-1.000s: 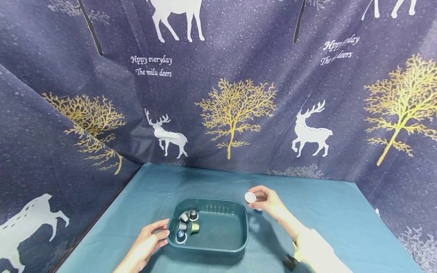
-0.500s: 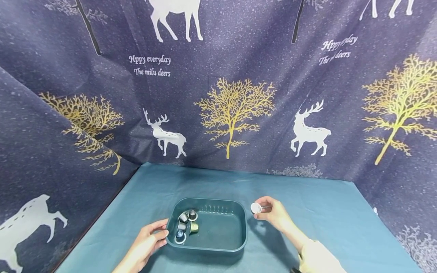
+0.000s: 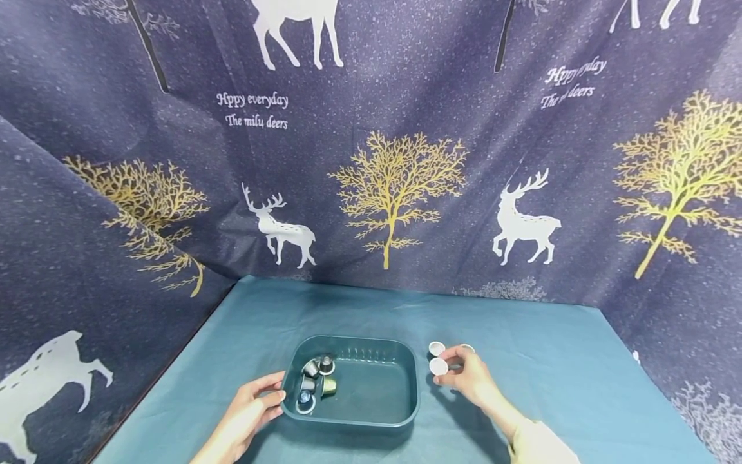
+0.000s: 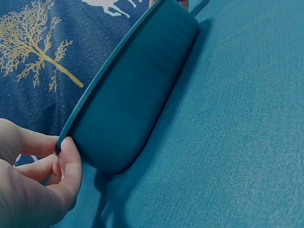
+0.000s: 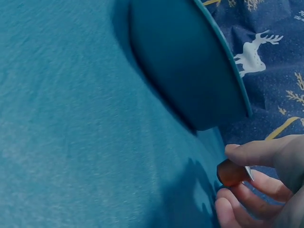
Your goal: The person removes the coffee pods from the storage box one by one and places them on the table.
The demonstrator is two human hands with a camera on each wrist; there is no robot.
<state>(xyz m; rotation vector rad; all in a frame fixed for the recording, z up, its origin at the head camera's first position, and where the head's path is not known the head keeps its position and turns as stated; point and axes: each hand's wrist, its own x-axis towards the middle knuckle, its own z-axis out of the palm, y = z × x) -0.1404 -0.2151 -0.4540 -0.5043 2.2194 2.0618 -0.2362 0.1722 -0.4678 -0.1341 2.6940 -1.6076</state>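
My left hand [image 3: 249, 407] pinches the left rim of a dark green tray [image 3: 371, 401] between thumb and fingers, as the left wrist view also shows. Several coffee capsules lie in the tray's left part, among them a yellow-green capsule [image 3: 328, 386] and a blue capsule [image 3: 305, 397]. Right of the tray, my right hand [image 3: 474, 380] holds a brown-orange coffee capsule [image 5: 232, 173] by thumb and fingers, its pale lid toward the head camera. Just behind it on the table is a white-lidded capsule [image 3: 437, 348]. Another capsule [image 3: 467, 348] is partly hidden by the right hand.
A blue-green cloth [image 3: 539, 361] covers the table. Behind and to the left hangs a dark blue fabric [image 3: 348, 283] printed with deer and trees, meeting the table's far edge.
My right hand, holding the capsule, has moved toward me and slightly right. Two capsules behind it now show more plainly. The left hand stays at the tray rim.
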